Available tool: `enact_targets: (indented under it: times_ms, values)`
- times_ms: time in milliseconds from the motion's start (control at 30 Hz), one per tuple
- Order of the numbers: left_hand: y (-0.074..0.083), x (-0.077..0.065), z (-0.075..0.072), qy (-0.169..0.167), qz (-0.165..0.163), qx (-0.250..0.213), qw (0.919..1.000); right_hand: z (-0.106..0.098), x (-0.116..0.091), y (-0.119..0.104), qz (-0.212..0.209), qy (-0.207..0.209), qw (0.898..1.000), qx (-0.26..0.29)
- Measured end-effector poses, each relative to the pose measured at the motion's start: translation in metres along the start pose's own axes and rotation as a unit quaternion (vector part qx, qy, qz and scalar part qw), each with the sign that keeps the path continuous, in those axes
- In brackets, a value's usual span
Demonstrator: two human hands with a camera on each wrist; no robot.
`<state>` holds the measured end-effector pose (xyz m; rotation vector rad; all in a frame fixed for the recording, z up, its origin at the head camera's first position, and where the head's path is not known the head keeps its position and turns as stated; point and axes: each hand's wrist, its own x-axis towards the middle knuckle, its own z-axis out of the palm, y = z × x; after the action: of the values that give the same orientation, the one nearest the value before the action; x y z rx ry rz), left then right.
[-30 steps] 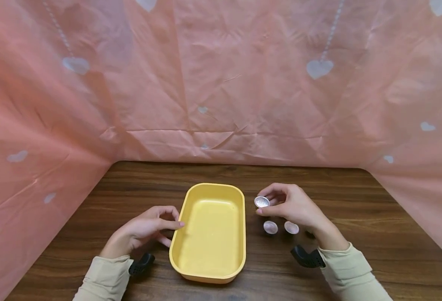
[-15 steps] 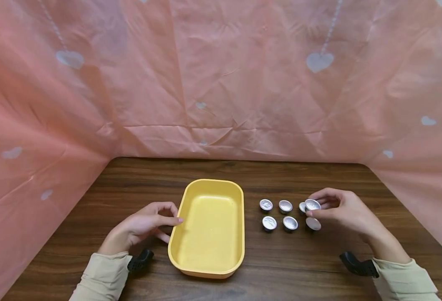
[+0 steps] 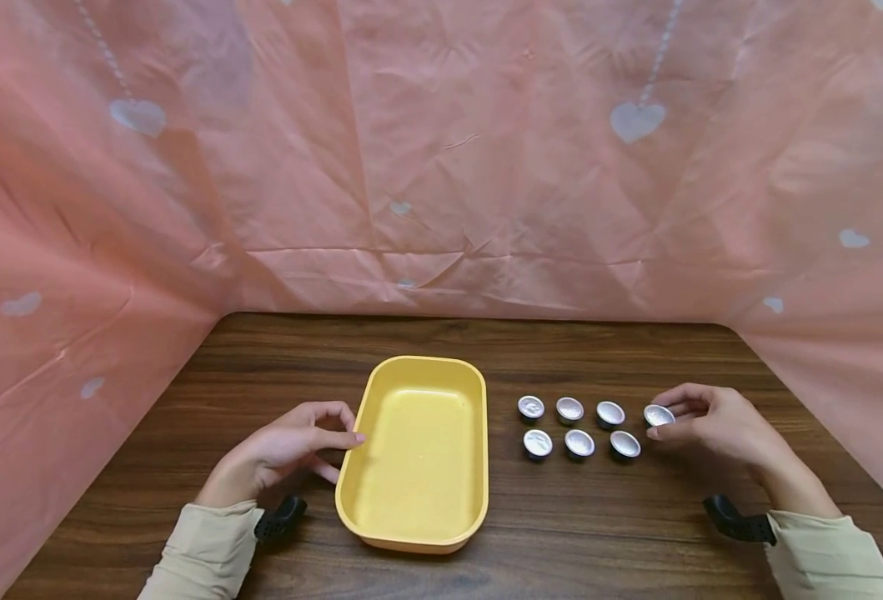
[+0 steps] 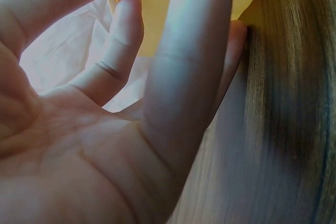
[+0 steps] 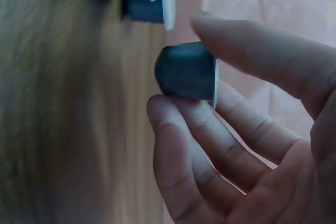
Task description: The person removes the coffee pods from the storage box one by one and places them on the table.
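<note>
My left hand (image 3: pixel 291 446) grips the left wall of a yellow tray (image 3: pixel 479 500), its thumb over the rim and the other fingers outside. In the left wrist view the yellow wall (image 4: pixel 152 19) shows behind my fingers. To the right, my right hand (image 3: pixel 719 425) pinches a coffee capsule (image 3: pixel 659 415) at the right end of the back row, foil lid facing up. The right wrist view shows this capsule's dark body (image 5: pixel 186 71) between thumb and fingers. Several more silver-lidded capsules, such as a front-row capsule (image 3: pixel 624 445), stand in two rows between tray and hand.
A dark wood-grain table (image 3: pixel 561 533) carries everything. Pink cloth (image 3: pixel 441 167) with pale hearts hangs behind it and along both sides. Black wrist mounts (image 3: pixel 737 521) stick out below each hand.
My right hand has moved right from beside the tray and lowered a capsule to the back row's right end. More of the capsules now show. The left hand stays on the tray.
</note>
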<state>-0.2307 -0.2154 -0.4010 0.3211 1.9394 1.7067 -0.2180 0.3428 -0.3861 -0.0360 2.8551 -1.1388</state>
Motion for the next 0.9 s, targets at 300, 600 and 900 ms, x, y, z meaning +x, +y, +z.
enact_targets:
  times_ms: [300,600,900]
  values:
    - [-0.001,0.001,0.000,-0.002,0.002,0.000,1.0000,0.009,0.008,0.009,0.013,-0.020,1.000,-0.013]
    - [0.002,0.001,-0.001,-0.001,0.003,0.002,1.0000,0.004,0.008,0.005,0.012,-0.016,0.999,-0.028]
    - [0.000,0.000,-0.001,-0.003,0.000,0.003,1.0000,-0.003,0.000,-0.003,-0.036,0.025,0.995,-0.090]
